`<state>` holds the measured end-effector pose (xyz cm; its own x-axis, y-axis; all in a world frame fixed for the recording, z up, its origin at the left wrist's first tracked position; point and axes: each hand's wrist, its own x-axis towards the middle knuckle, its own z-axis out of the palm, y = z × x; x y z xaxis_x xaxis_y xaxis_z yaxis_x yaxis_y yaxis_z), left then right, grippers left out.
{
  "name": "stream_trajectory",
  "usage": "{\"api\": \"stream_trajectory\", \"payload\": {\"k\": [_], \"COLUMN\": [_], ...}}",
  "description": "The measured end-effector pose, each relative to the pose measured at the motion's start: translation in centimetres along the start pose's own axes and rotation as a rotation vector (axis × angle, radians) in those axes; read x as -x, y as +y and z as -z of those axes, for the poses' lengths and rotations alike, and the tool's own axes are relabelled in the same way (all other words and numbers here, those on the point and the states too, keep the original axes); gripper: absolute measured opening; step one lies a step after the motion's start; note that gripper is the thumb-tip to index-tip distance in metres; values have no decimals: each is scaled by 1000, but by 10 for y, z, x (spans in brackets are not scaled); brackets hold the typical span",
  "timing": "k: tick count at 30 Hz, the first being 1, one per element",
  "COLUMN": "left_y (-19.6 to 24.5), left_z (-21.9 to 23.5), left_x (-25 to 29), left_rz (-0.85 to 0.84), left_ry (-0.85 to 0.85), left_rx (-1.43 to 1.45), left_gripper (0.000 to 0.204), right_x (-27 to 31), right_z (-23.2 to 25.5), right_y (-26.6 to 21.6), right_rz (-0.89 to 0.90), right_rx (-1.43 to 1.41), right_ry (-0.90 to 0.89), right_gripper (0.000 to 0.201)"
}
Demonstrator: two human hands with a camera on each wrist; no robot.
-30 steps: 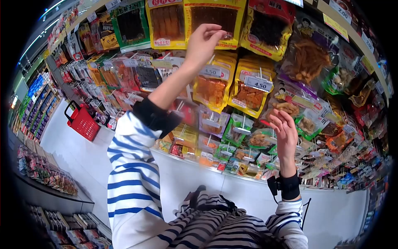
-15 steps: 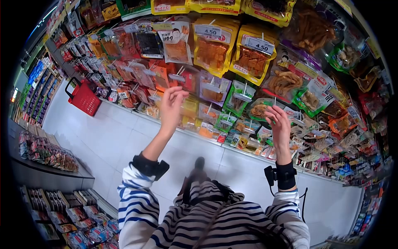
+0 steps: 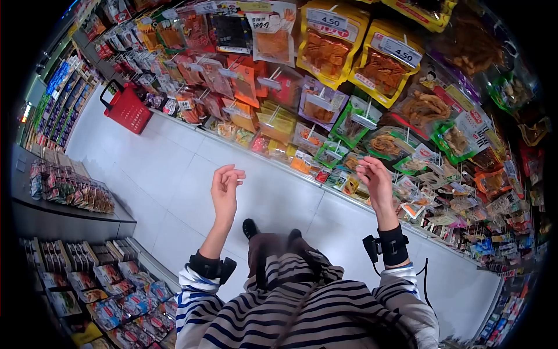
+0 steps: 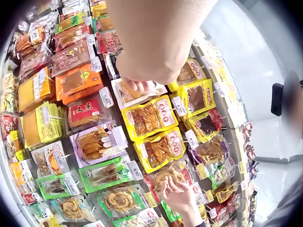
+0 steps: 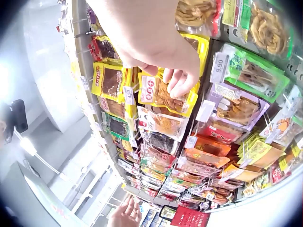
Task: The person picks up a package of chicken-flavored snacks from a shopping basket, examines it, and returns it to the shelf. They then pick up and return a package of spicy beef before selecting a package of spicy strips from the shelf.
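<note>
I stand facing a wall of hanging snack packets. My left hand is raised in front of me over the white floor, its fingers loosely curled and holding nothing. My right hand is up beside the green packets low on the rack, also loosely curled and holding nothing. In the left wrist view my left hand's fingers show in front of yellow 4.50 packets, with the right hand below. The right wrist view has curled fingers near a yellow packet.
A red shopping basket sits on the floor at the rack's foot, far left. A low grey shelf with packets runs along my left side. White tiled floor lies between it and the rack. Price tags stick out on hooks.
My left hand has come down from the top row of packets to chest height. The right hand has dropped slightly. The head view has tilted down toward the floor.
</note>
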<state>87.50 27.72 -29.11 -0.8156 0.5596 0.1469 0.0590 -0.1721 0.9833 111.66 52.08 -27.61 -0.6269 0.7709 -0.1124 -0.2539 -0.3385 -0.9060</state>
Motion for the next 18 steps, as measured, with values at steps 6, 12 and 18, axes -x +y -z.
{"api": "stream_trajectory", "payload": {"k": [6,12,18], "left_y": [-10,8,23], "left_z": [54,131,226], "left_x": [12,11,9], "left_rz": [53,80,52], "left_ry": [63,178,312], "left_rx": [4,-13,-48], "left_gripper": [18,18,19], "right_x": [-8,-15,-14], "right_z": [-50,-127,-229], "right_y": [33,71,116], "right_rz": [-76,-156,-222], "right_rx": [1,-28,-8], "right_ry": [-59,-141,-281], "right_gripper": [27,26,25]}}
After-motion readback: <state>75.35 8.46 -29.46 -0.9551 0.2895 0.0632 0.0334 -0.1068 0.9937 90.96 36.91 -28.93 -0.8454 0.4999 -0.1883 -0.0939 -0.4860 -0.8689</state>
